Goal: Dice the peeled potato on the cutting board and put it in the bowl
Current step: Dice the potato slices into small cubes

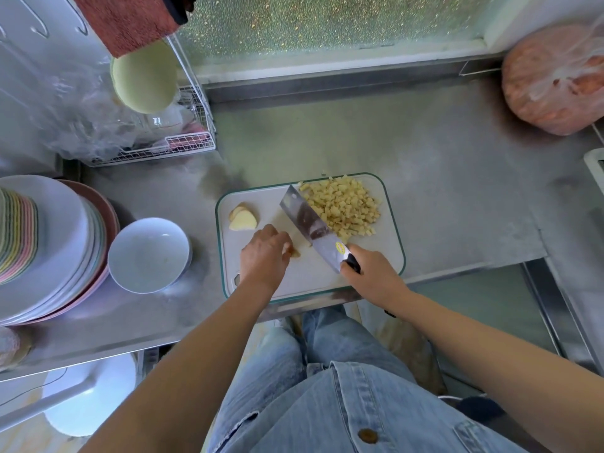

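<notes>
Single head-worn wide-angle view, looking steeply down over the person's own torso and forearms. Faces a frosted window (pixel 327 21) at frame top, steel counter (pixel 441 165) below it. Cutting board (pixel 313 279) sits close, near centre.

potato piece (pixel 295 253), mostly covered by left hand (pixel 263 253); knife handle (pixel 353 263) (black), largely inside right hand (pixel 376 276); plate stack (pixel 49 250), left of cutting board (pixel 271 207), cropped at edge.
</notes>
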A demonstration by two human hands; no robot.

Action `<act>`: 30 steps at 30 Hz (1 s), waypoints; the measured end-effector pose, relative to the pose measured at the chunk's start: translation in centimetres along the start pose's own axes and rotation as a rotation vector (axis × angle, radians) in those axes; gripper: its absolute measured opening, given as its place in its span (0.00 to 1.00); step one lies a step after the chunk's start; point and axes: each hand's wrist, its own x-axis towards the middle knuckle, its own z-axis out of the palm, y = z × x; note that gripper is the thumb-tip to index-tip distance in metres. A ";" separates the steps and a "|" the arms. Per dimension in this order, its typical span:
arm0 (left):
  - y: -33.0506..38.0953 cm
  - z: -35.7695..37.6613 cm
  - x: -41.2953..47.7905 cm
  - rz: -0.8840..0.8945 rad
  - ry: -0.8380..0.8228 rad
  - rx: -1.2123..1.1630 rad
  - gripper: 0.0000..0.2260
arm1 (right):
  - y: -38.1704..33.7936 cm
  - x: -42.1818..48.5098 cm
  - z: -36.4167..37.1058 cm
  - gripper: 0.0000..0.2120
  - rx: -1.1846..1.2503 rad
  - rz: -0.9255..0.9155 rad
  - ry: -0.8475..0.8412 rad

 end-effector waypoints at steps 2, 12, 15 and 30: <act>0.2 0.1 0.1 -0.035 0.013 0.003 0.05 | -0.1 -0.2 0.2 0.11 -0.018 0.004 -0.025; 2.1 1.2 -1.3 -0.302 0.086 -0.191 0.04 | -1.3 -1.5 2.0 0.16 -0.086 0.020 -0.018; 2.0 1.4 -1.6 -0.311 0.118 -0.246 0.03 | -1.2 -1.6 2.5 0.15 -0.110 0.016 -0.017; 1.6 1.0 -1.5 -0.301 0.069 -0.267 0.06 | -1.7 -0.9 4.0 0.08 -0.093 -0.020 0.059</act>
